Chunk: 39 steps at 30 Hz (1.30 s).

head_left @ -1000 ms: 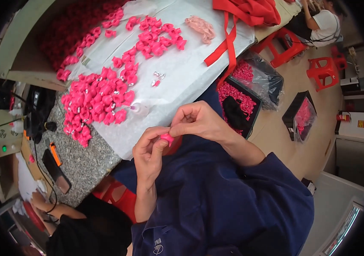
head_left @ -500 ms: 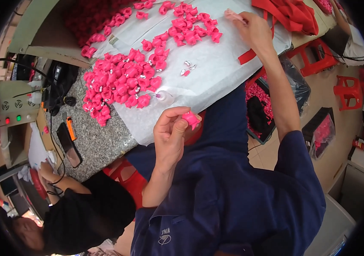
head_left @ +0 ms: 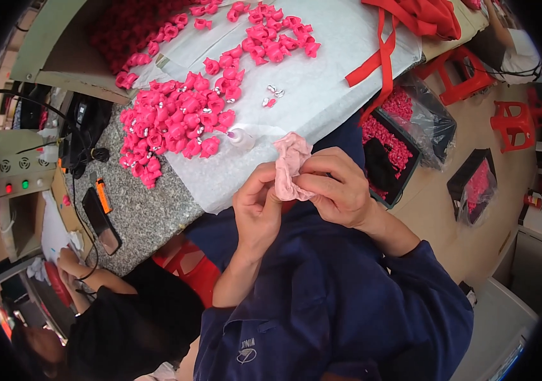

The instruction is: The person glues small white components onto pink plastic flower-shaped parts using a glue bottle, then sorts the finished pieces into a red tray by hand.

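Workbench up top is a speckled stone counter (head_left: 137,222) with a white sheet (head_left: 328,70) spread over it, and pink flower-shaped pieces (head_left: 176,127) are heaped all over the sheet. From where I'm watching, both hands are together now, just off the sheet's near edge. Half a second back the right hand (head_left: 338,190) was stretched way out to the far end of the sheet; it's come back in. It brought a pale pink crumpled cloth (head_left: 289,166), and both the right and the left hand (head_left: 258,209) are pinched on it. The left hand had a pink piece between its fingers before, can't see it now. A small clear bottle (head_left: 240,136) lies just past the cloth. Black trays of pink bits (head_left: 388,136) sit on the floor to the right.
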Motion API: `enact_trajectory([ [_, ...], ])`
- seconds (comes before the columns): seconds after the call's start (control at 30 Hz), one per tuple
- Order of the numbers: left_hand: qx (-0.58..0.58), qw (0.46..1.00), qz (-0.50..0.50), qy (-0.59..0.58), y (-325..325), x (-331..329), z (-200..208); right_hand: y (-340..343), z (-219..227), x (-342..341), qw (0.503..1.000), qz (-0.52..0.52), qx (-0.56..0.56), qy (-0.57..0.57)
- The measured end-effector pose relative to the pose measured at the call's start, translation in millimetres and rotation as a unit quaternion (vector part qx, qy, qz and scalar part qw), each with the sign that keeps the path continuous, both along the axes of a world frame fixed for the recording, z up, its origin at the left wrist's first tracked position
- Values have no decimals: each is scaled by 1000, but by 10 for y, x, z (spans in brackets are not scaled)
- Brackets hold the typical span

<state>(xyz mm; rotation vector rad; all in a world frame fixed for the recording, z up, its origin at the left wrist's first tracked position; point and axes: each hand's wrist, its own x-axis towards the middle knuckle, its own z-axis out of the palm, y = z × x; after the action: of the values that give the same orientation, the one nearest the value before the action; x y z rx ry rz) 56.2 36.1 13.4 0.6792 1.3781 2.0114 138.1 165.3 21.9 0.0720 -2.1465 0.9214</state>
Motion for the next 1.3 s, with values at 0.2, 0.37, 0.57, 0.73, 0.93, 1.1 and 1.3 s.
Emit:
enact_trajectory([
  [0.2, -12, 999, 26, 47, -23, 30, -11, 58, 53, 0, 996, -20, -77, -30],
  [0.37, 8, 999, -7, -34, -57, -8, 1, 656, 229, -83, 974, -204, -103, -7],
  [0.57, 22, 996, 4, -82, -25, -19, -6, 1376, 264, -333, 911, -341, 217, -84],
  [0.73, 15, 994, 4, -111, -31, -68, -10, 753, 189, -121, 962, -184, -96, -180],
  [0.93, -5, 997, 29, -65, -71, -121, -3, 383, -1, -89, 964, -131, -173, -155],
  [1.1, -101, 969, 163, 156, -222, -410, 135, 175, 29, -281, 968, -78, -182, -152],
  [1.3, -178, 882, 357, 251, -257, -1346, 345, -70, -1, -655, 988, -54, -86, -113],
])
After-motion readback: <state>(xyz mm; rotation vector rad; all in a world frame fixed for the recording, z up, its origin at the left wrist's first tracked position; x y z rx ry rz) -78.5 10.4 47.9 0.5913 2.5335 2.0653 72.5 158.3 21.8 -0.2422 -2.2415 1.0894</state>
